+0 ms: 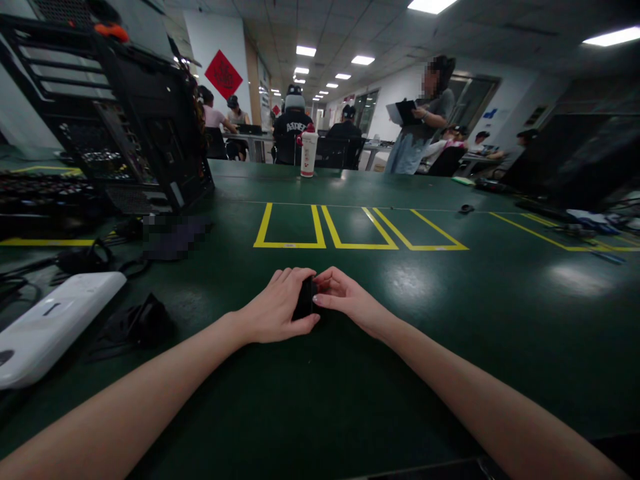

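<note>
A small black boxy object (304, 301) is between my hands, low over the dark green table (350, 373); its kind I cannot make out. My left hand (280, 303) wraps round it from the left, fingers over its far side and thumb along its near side. From the right, my right hand (345, 297) pinches at its right edge with thumb and fingertips. Much of the object is hidden by the fingers.
Left on the table are a white device (60, 327), a black bunched pouch (145, 323), cables and an opened computer case (150, 133). Yellow tape outlines (290, 245) lie ahead, with a white cup (309, 155) beyond. A person (420, 120) stands at the back right.
</note>
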`<state>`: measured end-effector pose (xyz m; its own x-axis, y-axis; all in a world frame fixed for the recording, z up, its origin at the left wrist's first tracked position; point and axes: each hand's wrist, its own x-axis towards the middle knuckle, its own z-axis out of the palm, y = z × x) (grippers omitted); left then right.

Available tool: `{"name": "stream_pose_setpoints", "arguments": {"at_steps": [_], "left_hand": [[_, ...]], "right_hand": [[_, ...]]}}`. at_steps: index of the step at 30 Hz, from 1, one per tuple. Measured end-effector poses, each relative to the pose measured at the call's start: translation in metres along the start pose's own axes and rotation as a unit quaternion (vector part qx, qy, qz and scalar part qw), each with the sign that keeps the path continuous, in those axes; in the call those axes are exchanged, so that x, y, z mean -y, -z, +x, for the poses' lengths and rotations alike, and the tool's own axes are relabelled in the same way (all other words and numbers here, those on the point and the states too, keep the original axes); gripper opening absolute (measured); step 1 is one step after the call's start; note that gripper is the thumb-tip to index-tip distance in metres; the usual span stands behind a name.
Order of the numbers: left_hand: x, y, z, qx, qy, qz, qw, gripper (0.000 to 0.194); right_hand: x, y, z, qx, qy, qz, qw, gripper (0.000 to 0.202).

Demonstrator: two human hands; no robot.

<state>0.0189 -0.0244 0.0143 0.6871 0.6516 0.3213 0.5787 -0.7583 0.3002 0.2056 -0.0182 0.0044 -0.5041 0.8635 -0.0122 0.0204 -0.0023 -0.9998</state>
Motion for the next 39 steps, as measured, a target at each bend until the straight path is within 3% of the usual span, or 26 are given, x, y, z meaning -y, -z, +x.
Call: {"name": "stream_pose_setpoints", "arguments": {"at_steps": [7,14,23,27,31,39], "left_hand": [[0.0029,0.0009,0.0019,-0.013,-0.010,0.015,1.000,0.058],[0.0040,0.0005,0.0037,0.010,0.003,0.063,0.998,0.062],[0.0045,-0.0045,0.0006,-0.003,0.024,0.066,0.998,0.076],[0.0028,-0.0035,-0.0007,-0.004,0.018,0.067,0.998,0.074],[0.0019,-0.0036,-0.0006,-0.009,0.018,0.058,0.998,0.074],[0.0004,-0.0013,0.0004,-0.015,0.014,0.047,0.999,0.058]], "right_hand": [[-0.0004,-0.0027,0.0007,-0.020,0.010,0.006,1.000,0.018],[-0.0022,-0.0043,0.0025,-0.041,0.011,-0.011,0.999,0.022],[-0.0008,-0.0018,-0.0002,0.003,0.041,0.006,0.999,0.025],[0.0004,-0.0051,0.0010,-0.019,0.027,0.005,0.999,0.017],[0.0018,-0.0067,0.0012,-0.038,-0.010,-0.022,0.999,0.022],[0.0012,-0.0010,-0.0010,0.013,0.013,0.010,1.000,0.031]]}}
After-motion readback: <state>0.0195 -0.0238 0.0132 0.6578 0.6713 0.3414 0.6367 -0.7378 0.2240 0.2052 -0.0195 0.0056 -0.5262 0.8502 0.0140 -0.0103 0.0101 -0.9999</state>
